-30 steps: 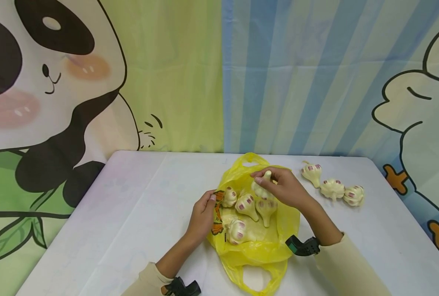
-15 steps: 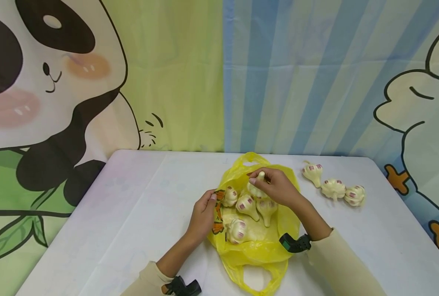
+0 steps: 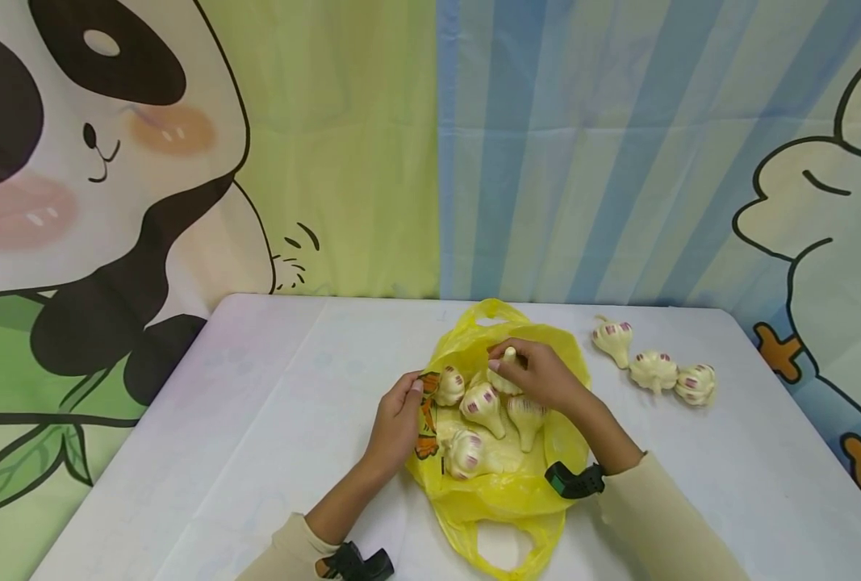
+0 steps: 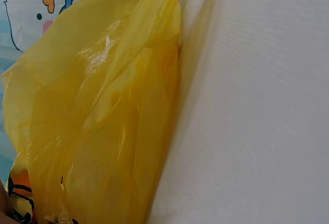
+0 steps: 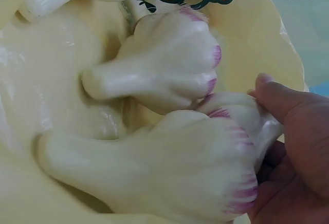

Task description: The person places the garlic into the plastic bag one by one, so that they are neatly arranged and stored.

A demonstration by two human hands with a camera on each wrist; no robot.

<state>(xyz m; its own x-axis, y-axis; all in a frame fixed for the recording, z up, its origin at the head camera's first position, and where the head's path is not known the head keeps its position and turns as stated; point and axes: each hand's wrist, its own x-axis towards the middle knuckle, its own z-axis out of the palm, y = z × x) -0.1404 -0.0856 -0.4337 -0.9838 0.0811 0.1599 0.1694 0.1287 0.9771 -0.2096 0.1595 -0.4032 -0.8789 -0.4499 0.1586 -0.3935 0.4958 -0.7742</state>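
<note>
A yellow plastic bag (image 3: 499, 488) lies open on the table with several garlic bulbs inside, one of them a bulb (image 3: 483, 406) near the middle. My left hand (image 3: 399, 420) pinches the bag's left rim beside an orange printed pattern. Inside the bag's far part, my right hand (image 3: 542, 373) holds another garlic bulb (image 3: 504, 381) by its stem end, which points up. In the right wrist view the thumb and fingers grip this held bulb (image 5: 231, 103), partly hidden behind a nearer garlic bulb (image 5: 169, 167). The left wrist view shows mostly the bag's outer side (image 4: 97, 116).
Three garlic bulbs lie in a row at the table's back right, the middle one a pale bulb (image 3: 653, 371). The white table (image 3: 256, 436) ends at a curtain (image 3: 546, 161) with cartoon prints. A bag handle (image 3: 539, 557) reaches toward the front.
My right hand has moved left and lower into the bag with the garlic bulb, which now sits against the other bulbs. The left hand keeps its place on the rim.
</note>
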